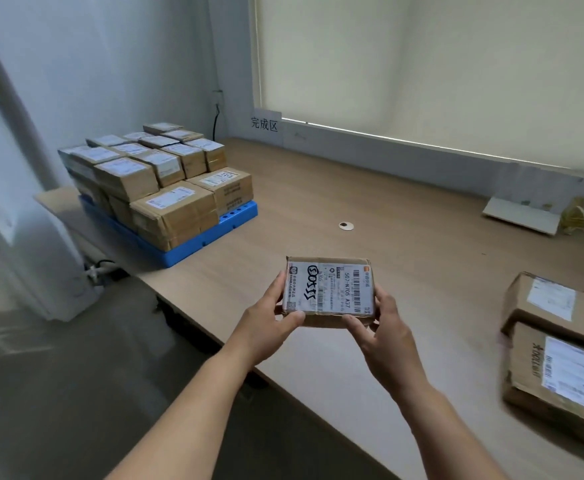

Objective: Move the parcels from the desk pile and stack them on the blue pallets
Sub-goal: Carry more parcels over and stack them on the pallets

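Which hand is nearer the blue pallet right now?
Left. The left hand grips the held parcel on its pallet-facing side; the blue pallet lies up and to the left. The right hand holds the parcel's far side, farther from the pallet.

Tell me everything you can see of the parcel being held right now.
The held parcel is a small, flat brown cardboard box, taped, its top covered by a white shipping label with barcodes and black marker scrawl. It is held roughly level above the desk's near edge, label up, gripped at its sides by the left hand and right hand.
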Action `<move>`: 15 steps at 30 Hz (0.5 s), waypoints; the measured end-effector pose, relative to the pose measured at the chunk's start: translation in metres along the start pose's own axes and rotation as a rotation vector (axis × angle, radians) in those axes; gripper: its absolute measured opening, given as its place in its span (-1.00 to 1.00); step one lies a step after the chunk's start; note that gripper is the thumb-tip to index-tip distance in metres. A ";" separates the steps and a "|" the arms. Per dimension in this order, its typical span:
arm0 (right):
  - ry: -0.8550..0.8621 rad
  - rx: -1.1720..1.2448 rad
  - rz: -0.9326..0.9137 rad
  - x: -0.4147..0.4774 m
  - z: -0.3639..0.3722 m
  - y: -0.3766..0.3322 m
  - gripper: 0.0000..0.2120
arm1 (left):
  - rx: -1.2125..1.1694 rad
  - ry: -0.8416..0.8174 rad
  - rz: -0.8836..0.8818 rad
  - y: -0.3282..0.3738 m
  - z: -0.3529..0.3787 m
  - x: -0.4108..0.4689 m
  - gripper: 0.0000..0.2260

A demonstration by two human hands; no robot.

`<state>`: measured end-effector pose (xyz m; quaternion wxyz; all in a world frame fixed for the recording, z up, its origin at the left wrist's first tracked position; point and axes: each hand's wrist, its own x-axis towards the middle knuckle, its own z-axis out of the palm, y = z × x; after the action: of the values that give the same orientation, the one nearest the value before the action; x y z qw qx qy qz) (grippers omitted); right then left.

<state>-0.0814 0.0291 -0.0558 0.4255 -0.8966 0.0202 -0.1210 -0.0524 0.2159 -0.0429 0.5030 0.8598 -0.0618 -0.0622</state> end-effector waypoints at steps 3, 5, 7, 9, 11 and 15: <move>-0.019 -0.005 -0.039 0.016 0.024 -0.016 -0.42 | -0.014 0.032 -0.019 -0.012 -0.026 0.006 -0.34; -0.028 -0.002 -0.059 0.030 0.041 -0.024 -0.42 | -0.010 0.050 -0.028 -0.019 -0.042 0.014 -0.34; -0.034 0.011 -0.075 0.044 0.057 -0.032 -0.42 | 0.004 0.074 -0.037 -0.027 -0.058 0.025 -0.34; -0.040 0.032 -0.079 0.061 0.075 -0.039 -0.41 | 0.022 0.093 -0.045 -0.035 -0.075 0.038 -0.34; -0.048 0.054 -0.088 0.080 0.094 -0.047 -0.41 | 0.042 0.106 -0.049 -0.042 -0.093 0.054 -0.34; -0.038 0.106 -0.088 0.123 0.132 -0.060 -0.43 | 0.089 0.113 -0.045 -0.053 -0.130 0.094 -0.34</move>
<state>0.0645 0.1502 -0.0653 0.4668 -0.8751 -0.0337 -0.1233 0.0642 0.3369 -0.0301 0.4652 0.8847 -0.0167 -0.0222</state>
